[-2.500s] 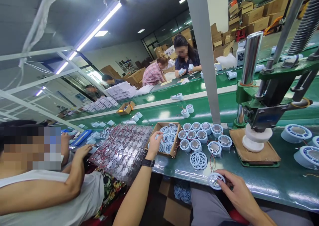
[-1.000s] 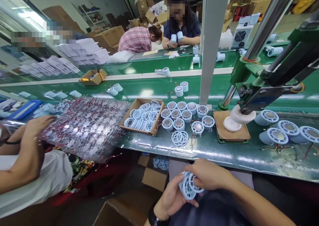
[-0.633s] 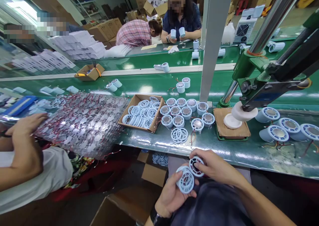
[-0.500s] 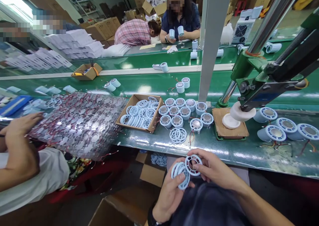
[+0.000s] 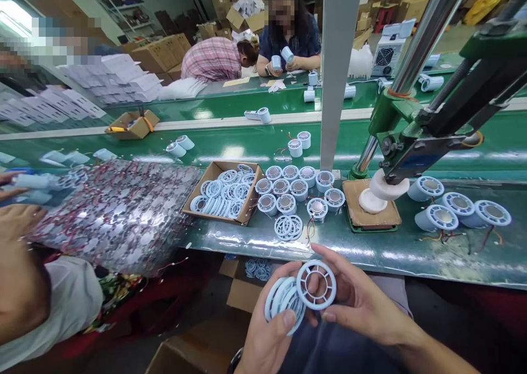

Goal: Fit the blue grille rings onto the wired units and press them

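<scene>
A co-worker's arm is cut off at the left edge. A sheet of wired parts is seen on the green bench; the parts are too small and crowded to be counted. In the cardboard box the pale blue rings overlap and cannot be counted. Below the bench edge, a small stack of rings is gripped by the left hand, the thumb pressed on its face; the number is hard to tell. One single ring is pinched by the fingers of the right hand, just beside the stack. The press is cut off at the top.
</scene>
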Motion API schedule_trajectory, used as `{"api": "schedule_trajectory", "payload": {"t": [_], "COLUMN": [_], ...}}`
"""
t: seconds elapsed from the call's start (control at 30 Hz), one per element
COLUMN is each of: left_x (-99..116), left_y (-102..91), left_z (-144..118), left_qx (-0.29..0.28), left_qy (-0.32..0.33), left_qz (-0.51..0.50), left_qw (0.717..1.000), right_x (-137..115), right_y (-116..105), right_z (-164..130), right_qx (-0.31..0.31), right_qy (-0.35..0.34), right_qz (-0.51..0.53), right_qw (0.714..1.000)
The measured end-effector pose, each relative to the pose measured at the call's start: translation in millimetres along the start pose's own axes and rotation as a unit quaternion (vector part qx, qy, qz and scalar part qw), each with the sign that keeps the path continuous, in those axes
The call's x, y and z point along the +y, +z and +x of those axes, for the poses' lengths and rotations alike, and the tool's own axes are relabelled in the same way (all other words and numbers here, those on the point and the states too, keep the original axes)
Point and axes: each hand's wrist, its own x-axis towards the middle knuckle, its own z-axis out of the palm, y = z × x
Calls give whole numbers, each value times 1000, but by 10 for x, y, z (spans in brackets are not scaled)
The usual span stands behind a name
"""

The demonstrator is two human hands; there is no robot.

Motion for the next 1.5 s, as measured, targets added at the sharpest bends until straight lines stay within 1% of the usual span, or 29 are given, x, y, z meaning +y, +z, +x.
{"api": "schedule_trajectory", "payload": {"t": [0.17,0.33,0.4,0.53,0.63,0.7,0.8,0.87,0.93,1.0,1.1,1.23,1.37,1.5], "left_x": [18,38,21,-28,-49,-58,-68,-64,-42,-6,44,62,55,58], "left_y": [-22,45,65,84,96,106,127,149,181,215,250,255,246,247], "left_z": [-28,-74,-84,-76,-71,-83,-125,-159,-184,-194,-190,-190,-205,-204], "left_qx": [-12,19,27,55,66,63,59,76,93,90,68,57,56,59], "left_qy": [1,2,21,78,113,134,142,146,164,189,208,208,202,199], "left_qz": [1,4,17,61,77,81,90,101,115,128,139,141,145,146], "left_qw": [1000,1000,999,994,988,986,984,981,975,969,966,966,967,967], "right_x": [13,12,17,35,45,51,70,94,121,144,160,157,163,177], "right_y": [5,1,2,13,27,36,46,51,51,47,40,46,52,51], "right_z": [-6,-20,-27,-47,-54,-45,-13,13,38,58,76,85,94,103], "right_qx": [-13,-3,2,4,3,2,-28,-56,-79,-95,-111,-126,-134,-131], "right_qy": [-13,-24,-28,-40,-38,-37,-26,-15,-9,-5,5,13,17,16], "right_qz": [-2,-38,-57,-89,-89,-64,31,105,160,196,226,249,263,260], "right_qw": [1000,999,998,995,995,997,999,993,984,976,968,960,955,957]}}
